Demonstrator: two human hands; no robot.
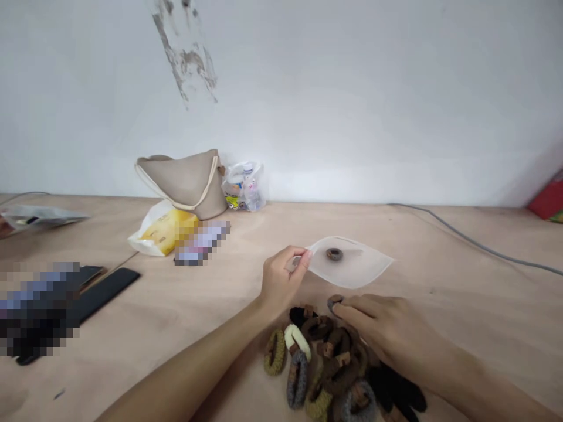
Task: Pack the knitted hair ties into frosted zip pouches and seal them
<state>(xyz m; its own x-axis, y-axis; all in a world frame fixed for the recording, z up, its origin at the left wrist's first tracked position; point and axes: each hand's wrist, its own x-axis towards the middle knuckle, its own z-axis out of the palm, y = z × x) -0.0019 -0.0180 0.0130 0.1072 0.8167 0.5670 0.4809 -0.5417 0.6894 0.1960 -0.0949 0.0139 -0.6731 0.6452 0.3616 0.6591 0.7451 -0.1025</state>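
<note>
1. L hand (pixel 281 281): tight pinch on corner of frosted plastic pouch (pixel 365 266), which lies at its 3 o'clock, long axis side to side.
2. 1 brown hair tie (pixel 334 254) inside pouch.
3. Knitted hair ties (pixel 323 357), approx 12, overlapping, exact count unclear, 6 o'clock from pouch.
4. R hand (pixel 382 322): fingers narrow, resting on 1 loose tie (pixel 335 302) at its 10 o'clock; grip unclear. R nearer the pile.

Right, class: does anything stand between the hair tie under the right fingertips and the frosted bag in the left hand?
Nothing visible: under the right hand, the hair tie sits beside the knitted hair ties; only wooden tabletop separates it from the bag in the left hand.
</note>
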